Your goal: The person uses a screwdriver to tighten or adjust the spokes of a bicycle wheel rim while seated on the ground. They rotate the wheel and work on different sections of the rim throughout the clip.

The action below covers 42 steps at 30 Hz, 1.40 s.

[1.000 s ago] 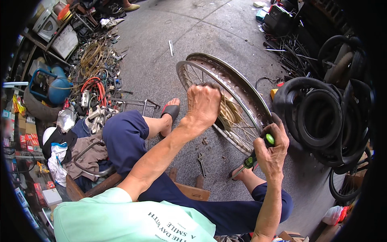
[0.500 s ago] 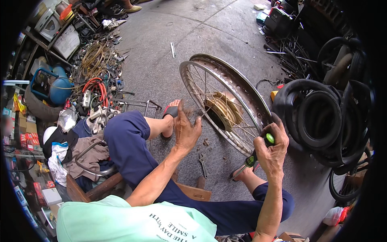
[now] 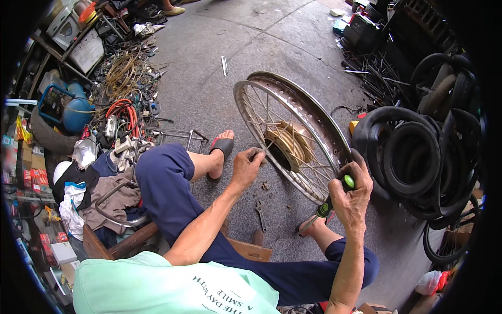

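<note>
A bare spoked wheel with a rusty metal rim and a pale hub leans in front of me, tilted. My right hand is closed around the green and black handle of a screwdriver, its shaft pointing down toward my foot. The fingertips of that hand also reach the right side of the rim. At the wheel's left edge my left hand is closed in a pinch beside the rim and spokes. What lies between its fingertips is too small to make out.
An adjustable wrench lies on the floor between my feet, below small brown crumbs. Black tyres are heaped on the right. Cables, a blue tank and clothes crowd the left. A wooden stool is under me.
My left hand has lowered slightly, and its spread fingers have drawn together into a pinch at the rim's left edge. My right hand and the wheel have hardly moved.
</note>
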{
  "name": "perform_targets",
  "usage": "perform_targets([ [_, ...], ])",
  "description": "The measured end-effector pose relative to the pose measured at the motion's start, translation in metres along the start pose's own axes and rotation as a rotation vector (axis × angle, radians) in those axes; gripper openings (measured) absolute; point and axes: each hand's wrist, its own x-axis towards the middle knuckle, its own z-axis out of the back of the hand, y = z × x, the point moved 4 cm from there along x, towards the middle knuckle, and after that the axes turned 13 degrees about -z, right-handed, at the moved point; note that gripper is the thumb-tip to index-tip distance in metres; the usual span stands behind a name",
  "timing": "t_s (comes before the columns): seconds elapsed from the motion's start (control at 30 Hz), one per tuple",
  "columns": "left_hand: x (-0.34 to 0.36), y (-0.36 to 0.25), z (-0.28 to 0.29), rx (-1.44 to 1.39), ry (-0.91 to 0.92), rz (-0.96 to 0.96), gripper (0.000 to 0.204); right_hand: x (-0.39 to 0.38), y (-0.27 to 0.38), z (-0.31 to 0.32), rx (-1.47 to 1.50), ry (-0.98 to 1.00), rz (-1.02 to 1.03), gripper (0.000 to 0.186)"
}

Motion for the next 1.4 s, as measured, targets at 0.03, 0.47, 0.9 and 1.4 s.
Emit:
perform_targets([
  [0.03,0.003,-0.002,-0.002,-0.019,-0.001,0.003,0.019,0.0,0.001,0.0,-0.002,0.003,-0.004,0.016],
  [0.47,0.028,-0.012,-0.027,-0.08,-0.12,-0.008,0.025,0.0,-0.001,-0.003,0.017,0.025,-0.03,0.015],
  [0.9,0.0,-0.014,-0.012,-0.075,-0.005,0.175,0.015,-0.001,0.0,-0.002,-0.039,-0.028,0.049,0.012],
  [1.4,0.038,-0.017,-0.028,-0.166,-0.058,0.011,0.025,0.002,0.002,0.004,-0.111,0.062,0.036,0.014],
])
